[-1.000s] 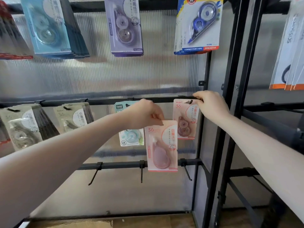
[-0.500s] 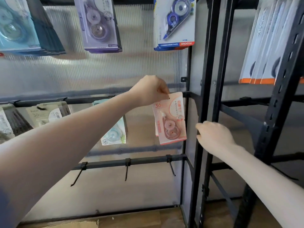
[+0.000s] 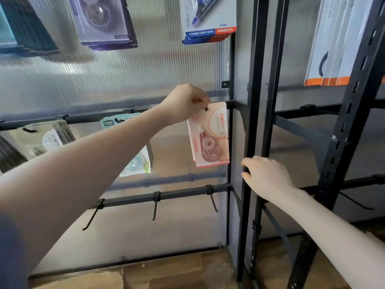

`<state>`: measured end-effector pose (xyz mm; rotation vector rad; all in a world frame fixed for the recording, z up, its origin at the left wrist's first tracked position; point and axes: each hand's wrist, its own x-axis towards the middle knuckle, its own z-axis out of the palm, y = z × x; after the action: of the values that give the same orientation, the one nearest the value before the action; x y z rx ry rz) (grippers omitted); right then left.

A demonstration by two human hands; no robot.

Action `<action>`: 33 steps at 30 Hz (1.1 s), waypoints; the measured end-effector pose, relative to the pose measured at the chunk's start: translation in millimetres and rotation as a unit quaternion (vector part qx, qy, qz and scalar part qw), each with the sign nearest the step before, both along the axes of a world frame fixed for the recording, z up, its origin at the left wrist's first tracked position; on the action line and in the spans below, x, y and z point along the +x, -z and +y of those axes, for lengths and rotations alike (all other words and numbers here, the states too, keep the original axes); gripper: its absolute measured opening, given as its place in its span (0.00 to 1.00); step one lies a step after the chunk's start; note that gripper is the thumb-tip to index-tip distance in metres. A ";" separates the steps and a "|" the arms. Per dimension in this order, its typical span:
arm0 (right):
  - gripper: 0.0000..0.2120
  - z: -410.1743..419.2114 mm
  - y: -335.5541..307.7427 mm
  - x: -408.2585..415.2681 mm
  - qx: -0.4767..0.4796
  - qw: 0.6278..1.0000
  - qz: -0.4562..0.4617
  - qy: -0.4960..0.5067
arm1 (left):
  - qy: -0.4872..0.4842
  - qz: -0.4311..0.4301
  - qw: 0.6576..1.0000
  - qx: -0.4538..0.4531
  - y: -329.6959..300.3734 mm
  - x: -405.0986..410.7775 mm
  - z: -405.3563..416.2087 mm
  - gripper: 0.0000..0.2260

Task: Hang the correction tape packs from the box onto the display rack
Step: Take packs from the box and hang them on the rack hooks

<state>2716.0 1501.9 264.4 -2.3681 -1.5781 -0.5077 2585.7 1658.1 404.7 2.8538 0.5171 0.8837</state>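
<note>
Left hand (image 3: 183, 103) raised, pinching pink pack (image 3: 210, 135) top, right hand (image 3: 265, 177) relaxed against rack upright (image 3: 249, 126)

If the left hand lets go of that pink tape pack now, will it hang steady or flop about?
Probably stiff: the pink pack stays flat though the left hand pinches only its top. It likely swings freely, since it hangs tilted from one hook hole. Seems light: a fingertip pinch carries it.

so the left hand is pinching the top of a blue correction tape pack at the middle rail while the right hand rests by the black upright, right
Not quite: the pack is pink, not blue, as the head view shows. The rest holds: the left hand pinches its top at the middle rail, and the right hand rests by the black upright.
</note>
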 end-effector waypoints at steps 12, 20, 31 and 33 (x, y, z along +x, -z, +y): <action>0.13 0.0 13.2 1.9 -0.018 1.000 0.017 -0.005 | -0.060 -0.017 0.997 0.041 15.9 9.1 15.7 0.09; 0.13 8.0 17.5 -2.8 -0.036 0.999 0.010 -0.017 | -0.080 -0.010 0.991 0.103 21.7 10.7 14.5 0.12; 0.10 58.1 43.7 -43.7 -0.072 0.995 0.019 -0.068 | -0.077 -0.008 0.979 0.191 88.7 -100.5 14.7 0.15; 0.12 72.9 54.5 -58.5 -0.081 0.993 0.019 -0.087 | -0.103 0.034 0.978 0.176 112.3 -134.7 21.7 0.15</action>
<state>2657.5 1574.8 209.9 -2.3074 -1.8524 -0.3068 2451.0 1679.7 292.4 3.2026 0.7445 1.0016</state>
